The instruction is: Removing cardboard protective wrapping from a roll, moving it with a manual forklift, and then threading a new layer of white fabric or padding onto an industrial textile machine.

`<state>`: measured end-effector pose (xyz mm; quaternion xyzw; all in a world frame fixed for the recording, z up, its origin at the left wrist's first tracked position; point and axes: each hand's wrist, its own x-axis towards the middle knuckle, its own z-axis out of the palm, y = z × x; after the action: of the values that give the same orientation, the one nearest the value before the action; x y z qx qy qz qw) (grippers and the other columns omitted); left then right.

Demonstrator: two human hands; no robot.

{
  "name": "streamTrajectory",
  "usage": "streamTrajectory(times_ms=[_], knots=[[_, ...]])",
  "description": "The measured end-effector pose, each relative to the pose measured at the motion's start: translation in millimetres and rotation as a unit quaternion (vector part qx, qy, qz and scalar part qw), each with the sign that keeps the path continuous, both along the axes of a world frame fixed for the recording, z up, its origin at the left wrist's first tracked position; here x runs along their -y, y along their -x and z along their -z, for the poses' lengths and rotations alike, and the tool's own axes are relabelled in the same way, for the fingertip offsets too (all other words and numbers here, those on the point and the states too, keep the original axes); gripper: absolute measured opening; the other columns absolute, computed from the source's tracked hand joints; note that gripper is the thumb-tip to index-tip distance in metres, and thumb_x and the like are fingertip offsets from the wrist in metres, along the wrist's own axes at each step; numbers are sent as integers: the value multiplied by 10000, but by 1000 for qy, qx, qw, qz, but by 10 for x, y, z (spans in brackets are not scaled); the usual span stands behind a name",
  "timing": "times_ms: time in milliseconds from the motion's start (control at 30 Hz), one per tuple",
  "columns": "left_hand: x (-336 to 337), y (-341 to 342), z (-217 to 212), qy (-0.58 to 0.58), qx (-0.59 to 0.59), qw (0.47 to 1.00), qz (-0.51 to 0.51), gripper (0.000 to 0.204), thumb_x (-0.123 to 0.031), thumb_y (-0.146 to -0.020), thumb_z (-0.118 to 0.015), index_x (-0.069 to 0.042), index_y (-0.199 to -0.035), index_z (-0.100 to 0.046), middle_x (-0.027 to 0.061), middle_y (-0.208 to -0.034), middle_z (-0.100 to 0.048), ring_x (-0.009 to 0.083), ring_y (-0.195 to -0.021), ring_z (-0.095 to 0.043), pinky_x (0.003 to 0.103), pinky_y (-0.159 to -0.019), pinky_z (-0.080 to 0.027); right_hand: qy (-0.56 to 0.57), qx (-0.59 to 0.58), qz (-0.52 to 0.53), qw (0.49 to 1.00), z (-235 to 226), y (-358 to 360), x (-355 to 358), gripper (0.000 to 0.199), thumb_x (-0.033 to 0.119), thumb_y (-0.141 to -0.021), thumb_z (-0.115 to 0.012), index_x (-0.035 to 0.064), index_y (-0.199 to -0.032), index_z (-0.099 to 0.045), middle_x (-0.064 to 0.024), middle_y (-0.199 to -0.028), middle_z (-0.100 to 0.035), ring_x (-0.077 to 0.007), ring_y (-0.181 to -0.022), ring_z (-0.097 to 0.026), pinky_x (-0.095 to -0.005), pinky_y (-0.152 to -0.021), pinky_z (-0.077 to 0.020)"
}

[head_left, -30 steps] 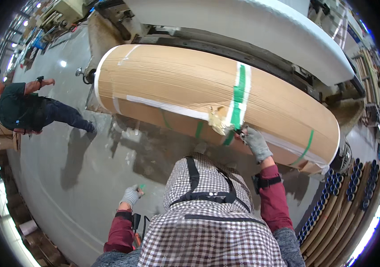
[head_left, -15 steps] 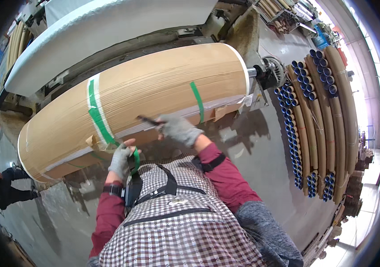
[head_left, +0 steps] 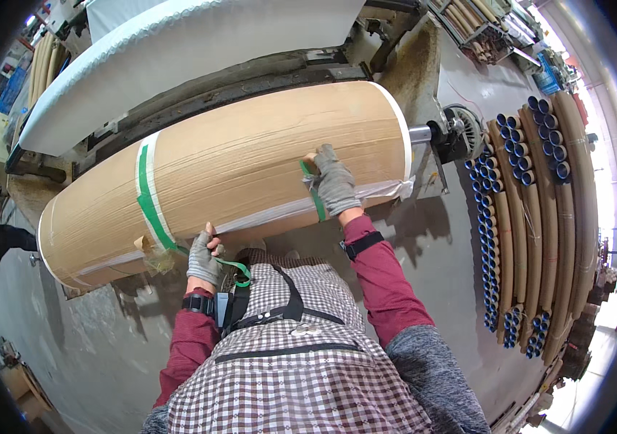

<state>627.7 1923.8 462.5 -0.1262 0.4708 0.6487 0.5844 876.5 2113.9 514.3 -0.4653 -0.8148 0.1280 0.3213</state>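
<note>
Bending over a tan paper-wrapped roll (head_left: 265, 155), clamping the gray-gloved right hand (head_left: 333, 181) on the lifted upper end of a short green strip (head_left: 320, 210), in from the roll's white right edge (head_left: 399, 119); closing the left hand (head_left: 205, 257) on a curling green tape tail (head_left: 245, 272) at the roll's near lower side, right of a longer green band (head_left: 148, 202). Standing with checked apron (head_left: 294, 376) near the roll, with room to move across gray floor (head_left: 117, 354) at left and before stacked tubes (head_left: 532, 231), well apart at right
</note>
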Motion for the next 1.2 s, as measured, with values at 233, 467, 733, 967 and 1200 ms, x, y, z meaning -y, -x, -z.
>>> streamTrajectory(times_ms=[233, 467, 733, 967, 1200], knots=[[-148, -11, -184, 69, 7, 997, 26, 168, -254, -796, -625, -129, -788, -514, -61, -678, -490, 39, -449, -315, 171, -386, -230, 135, -4, 15, 991, -168, 6, -50, 272, -11, -639, -604, 97, -889, -584, -121, -870, -563, -279, -750, -565, -339, -645, -456], [-207, -39, -369, 109, 26, 991, 68, 175, -285, -805, -612, -151, -756, -512, -69, -583, -427, 45, -426, -300, 188, -380, -226, 164, 105, 38, 980, -165, 53, -169, 126, 151, -685, -586, 125, -804, -558, -138, -853, -539, -344, -736, -555, -425, -616, -441], [-205, 31, -287, 106, 2, 991, 83, 176, -282, -812, -603, -141, -745, -523, -76, -560, -407, 42, -411, -285, 188, -378, -228, 158, 151, 19, 976, -288, 64, -208, 87, 142, -697, -553, 98, -772, -543, -156, -819, -532, -359, -736, -545, -431, -610, -422], [-180, 67, -248, 111, -27, 989, 98, 166, -274, -813, -603, -141, -750, -528, -78, -593, -451, 38, -419, -303, 187, -381, -225, 93, 109, 30, 989, -182, 85, -176, 88, 143, -712, -543, 86, -777, -532, -154, -891, -513, -375, -724, -547, -456, -613, -427], [-250, 101, -246, 98, -38, 987, 122, 158, -278, -807, -613, -143, -761, -544, -70, -650, -511, 28, -427, -304, 187, -384, -215, 75, 167, -25, 983, -217, -42, -301, 114, 115, -715, -525, 81, -824, -535, -165, -936, -551, -362, -776, -553, -448, -641, -436]])
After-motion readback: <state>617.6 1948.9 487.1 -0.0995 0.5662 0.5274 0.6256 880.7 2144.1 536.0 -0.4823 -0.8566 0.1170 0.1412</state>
